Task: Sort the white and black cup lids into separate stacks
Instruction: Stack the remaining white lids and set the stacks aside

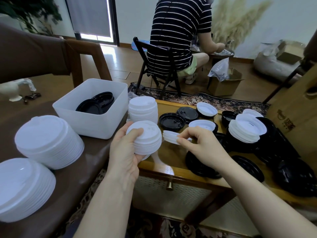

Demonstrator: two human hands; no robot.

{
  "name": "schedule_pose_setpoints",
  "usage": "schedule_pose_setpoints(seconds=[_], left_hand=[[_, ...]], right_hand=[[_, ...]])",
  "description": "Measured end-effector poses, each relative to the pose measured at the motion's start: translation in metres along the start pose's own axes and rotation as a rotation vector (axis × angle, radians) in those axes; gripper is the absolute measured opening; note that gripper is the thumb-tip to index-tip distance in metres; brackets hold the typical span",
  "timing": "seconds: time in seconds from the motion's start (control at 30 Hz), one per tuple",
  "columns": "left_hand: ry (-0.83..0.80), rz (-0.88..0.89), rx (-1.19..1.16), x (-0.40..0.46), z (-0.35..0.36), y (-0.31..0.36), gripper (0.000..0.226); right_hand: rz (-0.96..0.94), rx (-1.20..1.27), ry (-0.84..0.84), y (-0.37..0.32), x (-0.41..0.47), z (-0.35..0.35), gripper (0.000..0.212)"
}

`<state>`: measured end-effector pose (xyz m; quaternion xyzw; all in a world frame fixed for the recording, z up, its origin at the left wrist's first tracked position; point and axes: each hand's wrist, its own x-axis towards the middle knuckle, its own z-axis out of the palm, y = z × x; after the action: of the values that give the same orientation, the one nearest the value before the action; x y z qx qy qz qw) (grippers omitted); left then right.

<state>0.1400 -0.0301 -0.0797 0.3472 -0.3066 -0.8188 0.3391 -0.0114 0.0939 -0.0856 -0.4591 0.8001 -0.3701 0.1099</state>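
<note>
A person in a striped shirt (173, 31) sits on a dark folding chair (159, 66) — back turned — near an open cardboard box (223, 85), pampas grass (236, 19) and a patterned rug (205, 98).

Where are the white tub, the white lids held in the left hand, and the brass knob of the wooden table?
white tub (96, 125): head view, on its front wall.
white lids in the left hand (149, 136): head view, on the top lid.
brass knob (169, 185): head view, on its round end.

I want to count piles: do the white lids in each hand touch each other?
Apart. The head view shows table between the left hand's stack and the right hand's lids.
</note>
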Motion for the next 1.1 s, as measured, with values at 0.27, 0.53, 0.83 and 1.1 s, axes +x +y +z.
schedule_pose_setpoints(seconds=[0.27, 0.53, 0.83, 1.1], left_hand=[[0.008, -0.018, 0.025, 0.004, -0.002, -0.004, 0.043], [0.014, 0.002, 0.046, 0.004, -0.001, -0.005, 0.043], [-0.056, 0.053, 0.117, 0.005, 0.001, -0.012, 0.052], [-0.129, -0.016, 0.052, -0.002, 0.018, -0.028, 0.042]], right_hand=[[0.113, -0.010, -0.213, -0.002, -0.004, -0.001, 0.012], [0.000, -0.220, -0.183, -0.001, -0.003, -0.005, 0.008], [0.207, 0.572, 0.311, -0.005, 0.003, -0.021, 0.011], [0.626, 1.429, -0.084, -0.016, -0.001, -0.024, 0.028]])
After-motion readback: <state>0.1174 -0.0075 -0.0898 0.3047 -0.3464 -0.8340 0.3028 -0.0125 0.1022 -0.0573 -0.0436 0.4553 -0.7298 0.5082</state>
